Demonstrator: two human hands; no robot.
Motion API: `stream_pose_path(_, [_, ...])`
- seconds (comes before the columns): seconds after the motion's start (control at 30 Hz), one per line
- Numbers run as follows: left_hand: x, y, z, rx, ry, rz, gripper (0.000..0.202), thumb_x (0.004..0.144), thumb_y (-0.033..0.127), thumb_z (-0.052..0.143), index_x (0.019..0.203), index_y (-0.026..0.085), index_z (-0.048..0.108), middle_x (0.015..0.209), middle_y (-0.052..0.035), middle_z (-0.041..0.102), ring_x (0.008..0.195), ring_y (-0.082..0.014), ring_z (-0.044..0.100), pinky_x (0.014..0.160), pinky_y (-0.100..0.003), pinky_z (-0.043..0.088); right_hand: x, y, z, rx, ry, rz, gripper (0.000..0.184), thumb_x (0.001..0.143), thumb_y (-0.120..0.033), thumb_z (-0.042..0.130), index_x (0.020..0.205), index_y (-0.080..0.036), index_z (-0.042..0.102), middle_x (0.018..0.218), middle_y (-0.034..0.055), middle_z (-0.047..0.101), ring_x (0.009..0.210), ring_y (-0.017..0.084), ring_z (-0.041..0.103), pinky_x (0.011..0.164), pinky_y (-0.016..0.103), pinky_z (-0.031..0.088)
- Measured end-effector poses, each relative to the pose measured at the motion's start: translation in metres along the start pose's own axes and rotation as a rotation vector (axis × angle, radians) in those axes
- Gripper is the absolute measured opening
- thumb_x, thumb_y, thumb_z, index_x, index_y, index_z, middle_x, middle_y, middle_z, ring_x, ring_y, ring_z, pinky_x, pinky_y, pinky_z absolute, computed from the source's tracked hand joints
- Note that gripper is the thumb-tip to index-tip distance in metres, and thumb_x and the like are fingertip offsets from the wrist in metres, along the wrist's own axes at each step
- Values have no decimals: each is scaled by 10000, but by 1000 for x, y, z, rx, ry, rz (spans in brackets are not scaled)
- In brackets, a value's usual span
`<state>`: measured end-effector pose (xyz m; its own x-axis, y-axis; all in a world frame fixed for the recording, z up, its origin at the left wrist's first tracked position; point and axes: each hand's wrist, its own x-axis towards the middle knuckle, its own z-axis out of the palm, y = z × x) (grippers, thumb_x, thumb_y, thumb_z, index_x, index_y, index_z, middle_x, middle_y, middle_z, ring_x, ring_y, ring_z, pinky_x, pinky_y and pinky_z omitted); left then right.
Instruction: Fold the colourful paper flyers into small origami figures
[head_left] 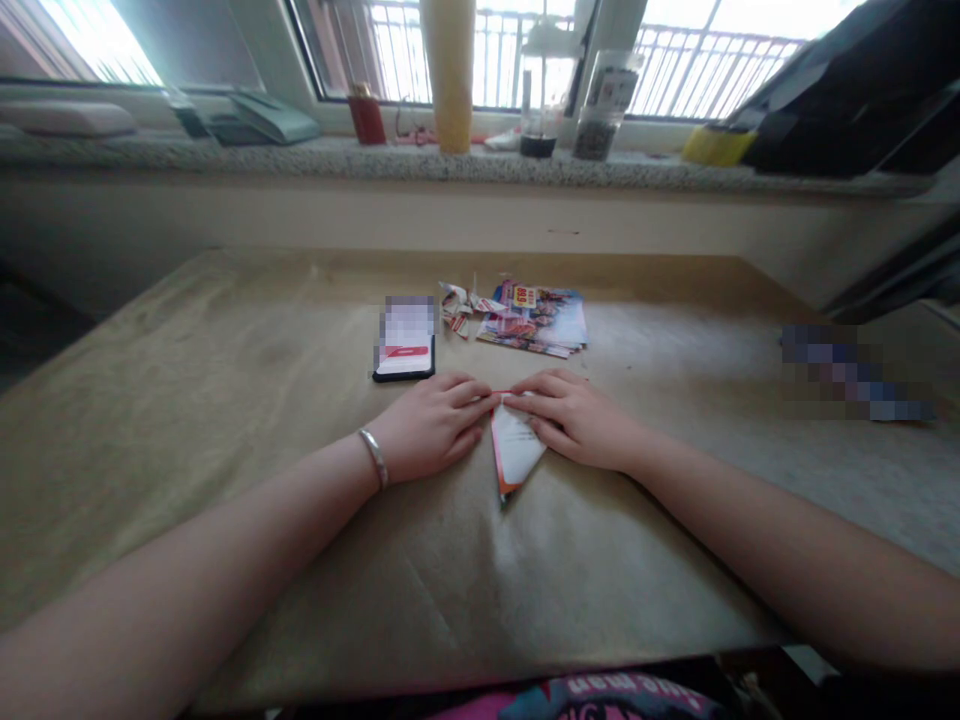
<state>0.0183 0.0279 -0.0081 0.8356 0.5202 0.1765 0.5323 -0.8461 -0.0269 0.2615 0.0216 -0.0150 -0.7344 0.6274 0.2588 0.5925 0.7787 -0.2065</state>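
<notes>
A folded piece of paper (516, 450), white with a red-orange edge and pointed toward me, lies on the brown paper-covered table (262, 420). My left hand (431, 425), a silver bracelet on its wrist, rests flat with the fingertips pressing the paper's top left corner. My right hand (574, 415) lies over the paper's upper right part, its fingers stretched out and pressing down. The two hands' fingertips almost meet at the paper's top edge.
A phone (406, 340) lies just beyond my left hand. A stack of colourful leaflets (536, 320) and torn scraps (459, 308) sit behind the hands. The windowsill (420, 165) holds a red cup, jars, a yellow cylinder and a case. A blurred object (855, 375) lies at right.
</notes>
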Motion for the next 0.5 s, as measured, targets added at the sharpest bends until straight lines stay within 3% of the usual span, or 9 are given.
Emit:
stream_pose_path(0.23, [-1, 0, -1, -38, 19, 5, 429, 933, 275, 422, 1351, 190, 466, 1214, -89, 575, 1151, -237, 485, 1006, -412, 428, 0, 1, -1, 55, 7, 3, 397, 887, -219, 472, 1275, -219, 557, 1222, 81, 602, 1123, 236, 516, 990, 432, 414])
stream_pose_path(0.5, [-2, 0, -1, -43, 30, 1, 369, 934, 247, 412, 1282, 254, 531, 1202, -77, 568, 1150, -232, 490, 984, -411, 444, 1, 3, -1, 122, 33, 17, 279, 853, -218, 520, 1119, -194, 599, 1199, 86, 630, 1128, 222, 545, 998, 426, 420])
